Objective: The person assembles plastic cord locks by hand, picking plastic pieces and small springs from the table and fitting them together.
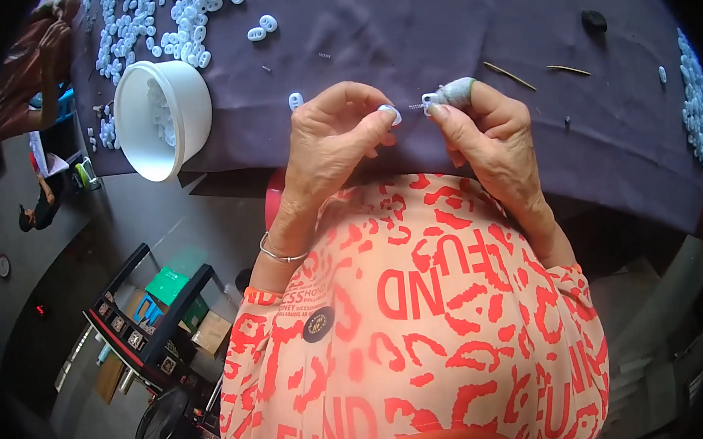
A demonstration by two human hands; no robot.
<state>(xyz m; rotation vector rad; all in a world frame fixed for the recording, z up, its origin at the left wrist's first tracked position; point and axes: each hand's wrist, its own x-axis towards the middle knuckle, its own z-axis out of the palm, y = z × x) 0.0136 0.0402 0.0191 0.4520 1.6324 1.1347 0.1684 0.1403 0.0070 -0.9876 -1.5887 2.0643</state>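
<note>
Near the table's front edge, my left hand (323,144) is closed, thumb and fingers pinching a white oval cord-lock shell (396,116). Facing it, my right hand (492,132) grips a small white cord-lock plunger (428,100) between thumb and index finger. A thin metal spring (415,106) sticks out from the plunger toward the shell, with a small gap between them. Pale wrapping (458,92) covers the right index fingertip. Just beyond my left hand lies a loose oval shell (296,101), and two more shells (262,28) sit farther off.
A white tub (195,116) lies tipped at the left, with white pieces inside. Heaped oval shells (191,23) are behind it. Small white pieces (695,97) crowd the right edge. Two thin sticks (510,76), a black lump (594,21) and loose springs (325,56) rest on the dark cloth (436,34).
</note>
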